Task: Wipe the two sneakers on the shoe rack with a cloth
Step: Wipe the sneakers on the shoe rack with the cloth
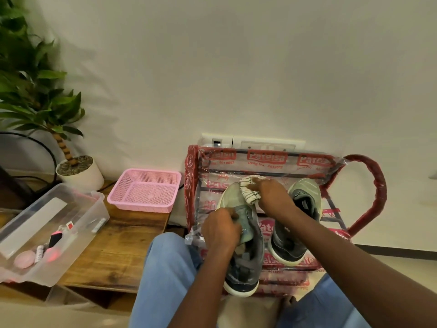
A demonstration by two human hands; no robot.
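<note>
Wiping is judged to be under way on the first of two sneakers, with nothing shown as finished.

In the head view, the nearer sneaker (246, 263) is seen on the plastic-wrapped shoe rack (376, 185), its toe towards the wall and its heel over the front edge. It is steadied at the midfoot by the left hand (221, 230), whose fingers are curled over the tongue and side. A bunched white cloth (250, 192) with dark stripes is gripped by the right hand (272, 195), fingers curled round it, and is pressed against the toe cap.

The second sneaker (305, 197) is seen just beside the first, to the right on the same shelf, touched by neither hand nor cloth. How clean either shoe is cannot be told from the pale uppers.

The rest of the nearer sneaker and the whole of the second are judged to be left to wipe.
</note>
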